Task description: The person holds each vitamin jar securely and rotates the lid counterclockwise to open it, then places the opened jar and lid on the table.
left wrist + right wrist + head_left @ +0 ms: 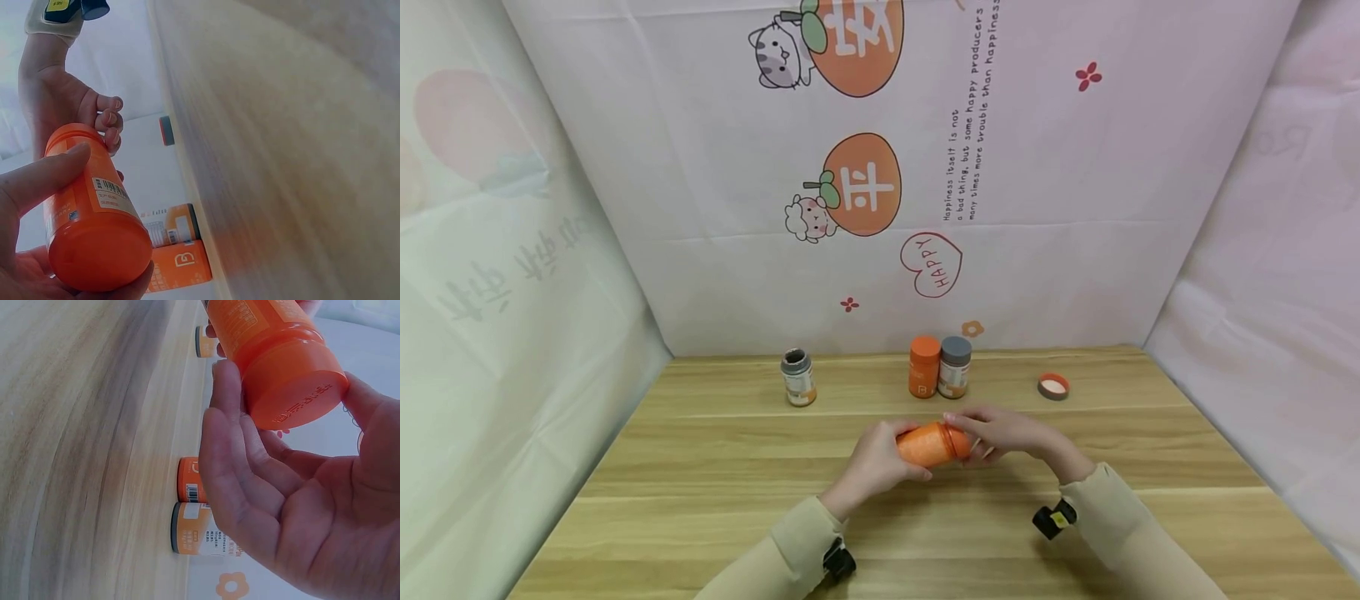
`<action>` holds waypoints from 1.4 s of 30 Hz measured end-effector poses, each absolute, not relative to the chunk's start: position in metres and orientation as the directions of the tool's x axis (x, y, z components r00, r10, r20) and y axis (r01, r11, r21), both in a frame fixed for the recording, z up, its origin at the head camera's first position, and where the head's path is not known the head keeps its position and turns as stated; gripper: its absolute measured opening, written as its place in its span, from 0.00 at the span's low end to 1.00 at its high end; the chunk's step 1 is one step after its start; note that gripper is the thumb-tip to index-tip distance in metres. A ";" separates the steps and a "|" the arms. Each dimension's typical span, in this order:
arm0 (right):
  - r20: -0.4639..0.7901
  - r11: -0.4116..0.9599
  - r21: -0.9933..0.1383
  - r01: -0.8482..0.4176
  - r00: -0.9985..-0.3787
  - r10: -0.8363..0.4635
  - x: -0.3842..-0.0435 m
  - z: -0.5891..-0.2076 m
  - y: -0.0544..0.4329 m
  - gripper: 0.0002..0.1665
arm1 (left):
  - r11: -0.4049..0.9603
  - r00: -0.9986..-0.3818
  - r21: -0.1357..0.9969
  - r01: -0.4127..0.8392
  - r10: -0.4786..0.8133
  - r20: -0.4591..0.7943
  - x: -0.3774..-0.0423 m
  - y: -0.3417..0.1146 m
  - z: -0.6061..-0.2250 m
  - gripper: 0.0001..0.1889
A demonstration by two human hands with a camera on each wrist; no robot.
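An orange plastic bottle (pixel 927 445) is held on its side over the middle of the table, its cap end to the right. My left hand (pixel 880 457) grips the bottle's body, thumb along one side, as the left wrist view shows with the bottle's rounded base. The right hand (pixel 1000 432) pinches the orange cap (pixel 294 384), thumb at one edge and fingers at the other. In the right wrist view the cap sits on the bottle's neck, and embossed marks show on its top.
Behind the hands, a capped orange bottle (pixel 923 367) stands beside a grey-capped bottle (pixel 955 368). To the left is a grey bottle (pixel 798 378) with its mouth uncovered. A loose grey lid (pixel 1053 386) with an orange rim lies at right. A printed white cloth (pixel 715 283) hangs behind the wooden table (pixel 715 467).
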State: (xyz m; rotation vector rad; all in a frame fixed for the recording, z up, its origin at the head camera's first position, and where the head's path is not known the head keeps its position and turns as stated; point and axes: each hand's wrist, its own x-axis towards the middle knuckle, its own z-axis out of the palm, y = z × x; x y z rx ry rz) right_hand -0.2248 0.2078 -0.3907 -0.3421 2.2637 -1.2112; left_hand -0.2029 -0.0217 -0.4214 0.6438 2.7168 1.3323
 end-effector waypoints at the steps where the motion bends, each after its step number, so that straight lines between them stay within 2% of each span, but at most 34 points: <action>1: -0.348 0.565 -0.825 0.036 -0.819 -0.456 -0.225 -0.391 0.208 0.37 | 0.544 -0.913 0.765 0.345 0.385 0.137 -0.203 -0.022 -0.421 0.32; 20: -0.328 0.544 -0.839 0.028 -0.824 -0.463 -0.223 -0.390 0.208 0.35 | 0.544 -0.910 0.761 0.353 0.390 0.143 -0.202 -0.022 -0.421 0.32; 42: -0.173 0.468 -0.871 -0.149 -0.799 -0.575 -0.217 -0.389 0.216 0.28 | 0.531 -0.913 0.778 0.335 0.385 0.130 -0.202 -0.023 -0.420 0.31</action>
